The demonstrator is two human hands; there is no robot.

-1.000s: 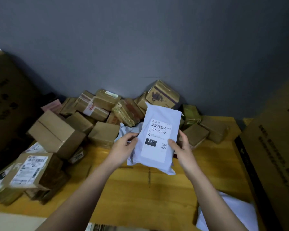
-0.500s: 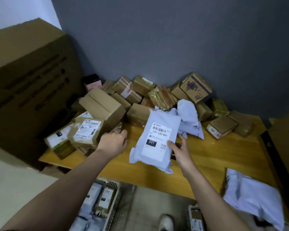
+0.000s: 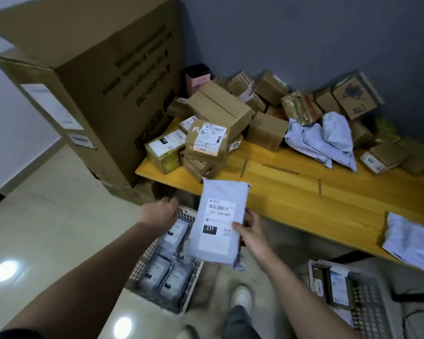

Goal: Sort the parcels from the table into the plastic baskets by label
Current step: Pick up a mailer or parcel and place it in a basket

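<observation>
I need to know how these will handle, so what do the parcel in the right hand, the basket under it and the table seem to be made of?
White parcel: looks like a soft matte plastic mailer, creased, with a paper label.
Left basket: seemingly rigid pale plastic, with perforated lattice walls.
Table: apparently wood with a smooth yellowish finish showing grain, though it could be veneer.

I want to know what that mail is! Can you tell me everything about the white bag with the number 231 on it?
The white parcel is a soft plastic mailing bag, slightly wrinkled, held nearly upright in the air. Its white label shows a barcode, "231-239-K01", a black box reading "231" and a small QR code. The right hand grips its right edge, thumb on the label. It hangs above the left basket, in front of the table edge.
</observation>
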